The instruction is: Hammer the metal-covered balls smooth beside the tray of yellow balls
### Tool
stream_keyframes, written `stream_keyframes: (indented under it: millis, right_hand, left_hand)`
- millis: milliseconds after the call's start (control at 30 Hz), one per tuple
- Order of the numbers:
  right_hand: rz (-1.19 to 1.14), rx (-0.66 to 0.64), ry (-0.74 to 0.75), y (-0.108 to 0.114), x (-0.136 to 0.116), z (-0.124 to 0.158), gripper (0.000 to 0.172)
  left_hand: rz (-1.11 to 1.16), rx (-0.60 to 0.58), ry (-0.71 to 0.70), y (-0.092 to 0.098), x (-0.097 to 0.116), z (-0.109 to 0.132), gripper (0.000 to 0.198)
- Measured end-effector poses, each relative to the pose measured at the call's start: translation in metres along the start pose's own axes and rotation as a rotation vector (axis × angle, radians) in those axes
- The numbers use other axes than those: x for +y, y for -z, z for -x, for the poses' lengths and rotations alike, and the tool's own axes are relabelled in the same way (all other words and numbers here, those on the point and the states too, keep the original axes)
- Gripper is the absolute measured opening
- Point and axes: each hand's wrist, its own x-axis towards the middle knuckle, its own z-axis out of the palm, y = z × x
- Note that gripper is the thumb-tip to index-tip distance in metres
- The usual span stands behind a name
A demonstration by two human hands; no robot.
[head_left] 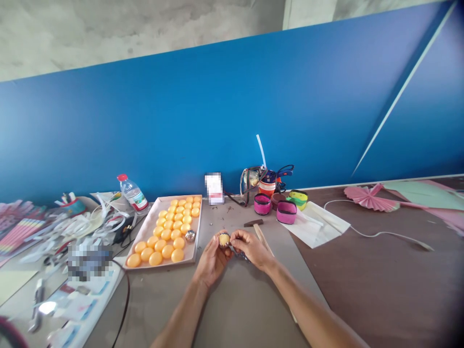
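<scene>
My left hand (211, 265) holds a small ball (224, 239), yellowish in front with a dark, shiny band around its edge. My right hand (255, 250) is at the ball's right side, thumb and fingertips pinched together; what they grip is too small to make out. Under the right fingers lies a shiny silvery piece (242, 256), partly hidden. To the left, a shallow white tray (198, 241) holds rows of orange balls (166, 234). One silver, mirror-like ball (190, 236) sits at its right side.
Beyond my hands lies a hammer (253, 223). Pink and green bands (286, 211) and white paper (319, 223) lie right. A bottle (133, 194) stands behind the tray; cables and clutter (94, 227) fill the left. A blue partition (217, 111) bounds the table's back.
</scene>
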Motion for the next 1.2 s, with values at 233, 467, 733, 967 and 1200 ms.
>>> stream_keyframes:
  millis: [233, 467, 733, 967, 1200]
  right_hand:
    - [0.096, 0.005, -0.024, -0.003, -0.006, 0.001, 0.007]
    - [0.13, 0.018, -0.009, -0.002, 0.003, -0.001, 0.004]
    - [0.182, 0.057, 0.0, -0.002, 0.007, -0.003, 0.006]
    - [0.198, 0.069, -0.006, 0.005, 0.011, -0.006, 0.005]
    - [0.934, 0.333, 0.235, 0.032, 0.014, -0.007, 0.017]
  left_hand:
    - [-0.011, -0.023, -0.027, 0.003, -0.005, -0.002, 0.024]
    - [-0.051, -0.028, -0.061, 0.0, -0.007, 0.0, 0.026]
    - [-0.049, 0.013, -0.084, -0.004, -0.01, 0.002, 0.028]
    - [0.003, 0.035, -0.041, -0.005, -0.011, 0.0, 0.03]
    - [0.066, 0.114, -0.03, 0.009, 0.001, -0.007, 0.03]
